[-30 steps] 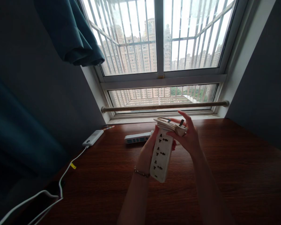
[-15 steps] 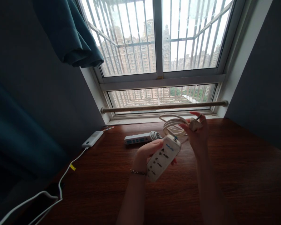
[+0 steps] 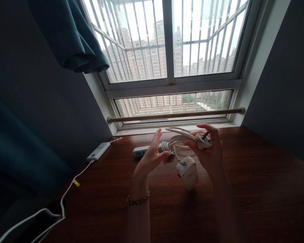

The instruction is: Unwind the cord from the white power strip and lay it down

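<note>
My right hand [image 3: 209,152] is closed around a white plug [image 3: 203,140] with metal prongs, along with part of its coiled white cord [image 3: 181,137]. From that cord hangs a white power strip [image 3: 187,172], end-on and tilted over the tabletop, its sockets turned out of sight. My left hand [image 3: 149,157] is open, thumb and fingers apart, just left of the coil; whether it touches the cord I cannot tell. Behind it on the table lies a second power strip [image 3: 140,151], partly covered by the hand, with its cord wound in tight loops [image 3: 166,147].
A white box-like device [image 3: 98,152] lies on the left of the brown wooden table [image 3: 103,206], with a white cable [image 3: 74,179] bearing a yellow tag. Beyond the table are a horizontal rail [image 3: 177,115] and a barred window. A blue curtain [image 3: 76,44] hangs upper left.
My left hand has let go of the power strip and moved left, opening. The strip has swung down and turned, hanging by its cord. My right hand has shifted slightly left with the plug.
</note>
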### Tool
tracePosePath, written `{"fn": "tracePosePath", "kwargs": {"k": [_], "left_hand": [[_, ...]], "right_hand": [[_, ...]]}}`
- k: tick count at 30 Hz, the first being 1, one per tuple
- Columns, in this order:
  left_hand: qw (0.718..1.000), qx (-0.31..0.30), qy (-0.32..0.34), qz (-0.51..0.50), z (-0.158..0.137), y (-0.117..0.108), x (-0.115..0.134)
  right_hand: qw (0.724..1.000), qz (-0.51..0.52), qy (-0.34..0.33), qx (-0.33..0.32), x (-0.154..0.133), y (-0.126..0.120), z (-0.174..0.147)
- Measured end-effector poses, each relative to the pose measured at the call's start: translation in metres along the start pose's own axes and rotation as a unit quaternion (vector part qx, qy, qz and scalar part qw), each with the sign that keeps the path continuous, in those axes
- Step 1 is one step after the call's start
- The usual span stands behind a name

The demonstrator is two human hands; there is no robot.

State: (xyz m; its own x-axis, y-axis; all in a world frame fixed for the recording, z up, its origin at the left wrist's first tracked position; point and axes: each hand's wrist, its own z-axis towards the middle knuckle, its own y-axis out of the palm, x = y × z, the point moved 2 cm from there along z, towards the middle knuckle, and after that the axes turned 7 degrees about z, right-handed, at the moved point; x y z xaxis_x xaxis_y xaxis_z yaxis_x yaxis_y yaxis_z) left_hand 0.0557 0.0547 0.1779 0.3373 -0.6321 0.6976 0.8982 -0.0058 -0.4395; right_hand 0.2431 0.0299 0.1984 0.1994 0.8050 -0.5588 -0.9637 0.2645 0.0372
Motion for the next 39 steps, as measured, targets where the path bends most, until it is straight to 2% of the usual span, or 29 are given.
{"fn": "tracePosePath", "kwargs": {"k": [2,4,6,8,11,14,16,19,22,28,31,34,39], "left_hand": [[0.989,0.084,0.063,0.104,-0.002,-0.009,0.021],[0.974,0.082,0.101,0.185,-0.004,-0.009,0.041],[0.971,0.073,0.117,0.194,-0.007,-0.006,0.054],[0.981,0.074,0.083,0.159,-0.010,-0.004,0.057],[0.993,0.092,-0.023,0.075,-0.015,-0.003,0.054],[0.986,0.135,-0.095,-0.001,-0.016,-0.005,0.048],[0.976,0.171,-0.120,-0.054,-0.015,-0.008,0.044],[0.957,0.203,-0.149,-0.144,-0.011,-0.012,0.034],[0.941,0.213,-0.180,-0.191,-0.009,-0.014,0.023],[0.938,0.239,-0.190,-0.162,-0.009,-0.012,0.015],[0.939,0.251,-0.191,-0.137,-0.009,-0.010,0.018],[0.940,0.257,-0.184,-0.133,-0.008,-0.009,0.022],[0.944,0.243,-0.164,-0.151,-0.008,-0.006,0.028]], "right_hand": [[0.998,-0.011,-0.015,-0.058,-0.006,0.001,0.000],[0.994,-0.010,-0.030,-0.104,-0.012,0.002,-0.001],[0.990,0.001,-0.043,-0.132,-0.017,0.006,-0.003],[0.989,0.014,-0.049,-0.141,-0.022,0.010,-0.004],[0.991,0.038,-0.049,-0.122,-0.026,0.014,-0.005],[0.997,0.030,-0.037,-0.063,-0.024,0.009,-0.004],[0.999,0.006,-0.011,-0.051,-0.020,0.004,-0.003],[0.992,0.016,0.034,-0.118,-0.015,0.000,-0.004],[0.977,0.105,0.068,-0.173,-0.017,0.004,-0.006],[0.947,0.229,0.162,-0.156,-0.021,0.013,-0.005],[0.923,0.263,0.193,-0.205,-0.017,0.014,-0.006],[0.905,0.252,0.225,-0.258,-0.011,0.017,-0.008],[0.935,0.143,0.221,-0.239,-0.006,0.025,-0.007]]}}
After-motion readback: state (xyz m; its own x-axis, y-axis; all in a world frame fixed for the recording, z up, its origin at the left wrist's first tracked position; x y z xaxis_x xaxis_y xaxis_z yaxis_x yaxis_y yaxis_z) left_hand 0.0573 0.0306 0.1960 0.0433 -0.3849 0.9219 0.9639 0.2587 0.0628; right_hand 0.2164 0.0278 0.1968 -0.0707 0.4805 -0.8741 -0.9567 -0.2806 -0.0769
